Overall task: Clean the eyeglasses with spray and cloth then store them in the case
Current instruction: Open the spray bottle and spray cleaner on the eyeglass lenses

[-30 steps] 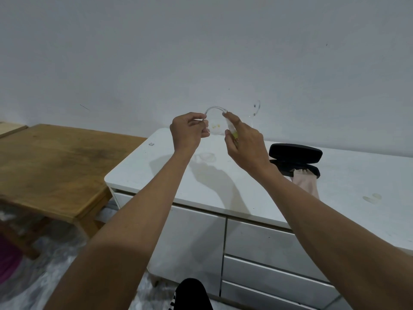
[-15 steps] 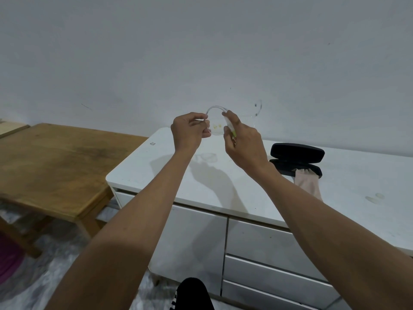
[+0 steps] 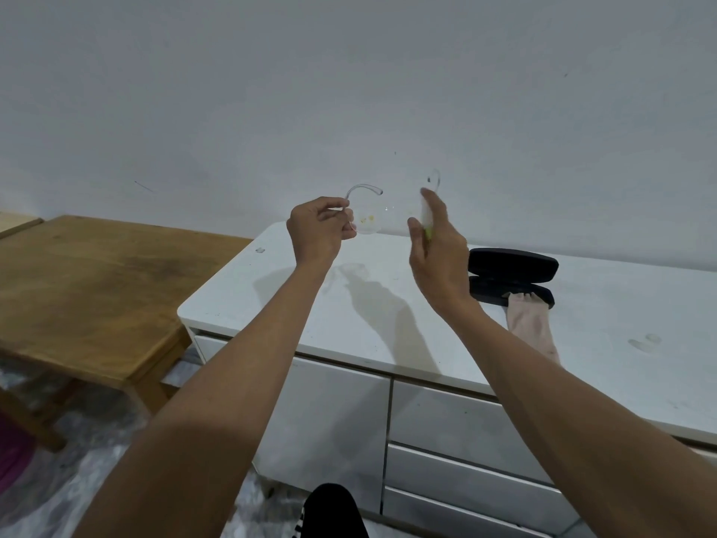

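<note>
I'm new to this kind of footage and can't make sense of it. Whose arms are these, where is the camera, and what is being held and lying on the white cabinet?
There is no machine here: a person wears one wide-angle camera on the head, looking forward and down, so the two bare arms are their own. The left hand pinches a pair of clear-framed eyeglasses by one end, held up in front of the wall. The right hand holds a small spray bottle with a pale top and a green part, pointed towards the glasses. On the white cabinet lies an open black glasses case, with a pale pink cloth hanging out of it over the cabinet's front edge. A wooden table stands to the left.
</note>
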Available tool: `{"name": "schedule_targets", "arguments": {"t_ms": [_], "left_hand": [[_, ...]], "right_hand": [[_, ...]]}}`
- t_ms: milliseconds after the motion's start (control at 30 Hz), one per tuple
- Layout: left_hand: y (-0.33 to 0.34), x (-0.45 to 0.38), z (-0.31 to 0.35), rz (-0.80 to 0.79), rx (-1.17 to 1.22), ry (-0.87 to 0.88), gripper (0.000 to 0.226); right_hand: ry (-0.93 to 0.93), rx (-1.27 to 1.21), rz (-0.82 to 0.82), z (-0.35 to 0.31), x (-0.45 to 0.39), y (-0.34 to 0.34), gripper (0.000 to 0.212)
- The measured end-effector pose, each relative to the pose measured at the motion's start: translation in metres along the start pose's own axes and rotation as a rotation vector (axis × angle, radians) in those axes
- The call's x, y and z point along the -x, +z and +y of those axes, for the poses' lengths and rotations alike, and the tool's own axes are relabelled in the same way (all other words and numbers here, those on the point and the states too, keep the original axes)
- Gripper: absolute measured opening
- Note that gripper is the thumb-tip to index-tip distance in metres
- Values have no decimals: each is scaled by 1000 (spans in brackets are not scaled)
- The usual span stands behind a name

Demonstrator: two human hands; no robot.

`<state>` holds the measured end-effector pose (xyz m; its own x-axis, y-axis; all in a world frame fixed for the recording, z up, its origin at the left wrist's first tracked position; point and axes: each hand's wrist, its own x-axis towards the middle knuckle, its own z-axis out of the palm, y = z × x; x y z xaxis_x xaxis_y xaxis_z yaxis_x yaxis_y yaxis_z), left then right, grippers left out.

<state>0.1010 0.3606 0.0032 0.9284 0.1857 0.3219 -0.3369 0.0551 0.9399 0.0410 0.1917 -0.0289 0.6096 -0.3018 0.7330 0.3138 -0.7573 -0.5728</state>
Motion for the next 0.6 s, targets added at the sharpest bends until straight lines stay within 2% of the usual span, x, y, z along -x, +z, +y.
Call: {"name": "schedule_targets", "arguments": {"t_ms": [67,133,200,267,433,600], "left_hand": [[0,-2,0,8,28,-8,13],[0,-4,2,0,53,-4,12],[1,-5,4,-11,69,4,13],[3,-6,6,-18,80,5,14],[6,-3,10,-61,121,-2,16],[10,0,12,-109,135,5,16]], "right_hand": [[189,-167,58,7,-3,-5,40],[444,-441,98,11,-7,-10,35],[690,-679,53,14,-11,-16,32],[844,-819,-8,15,-15,-21,32],[1000,-1175,-129,12,-22,-27,20],[1026,-1339,-236,7,-24,-28,22]]}}
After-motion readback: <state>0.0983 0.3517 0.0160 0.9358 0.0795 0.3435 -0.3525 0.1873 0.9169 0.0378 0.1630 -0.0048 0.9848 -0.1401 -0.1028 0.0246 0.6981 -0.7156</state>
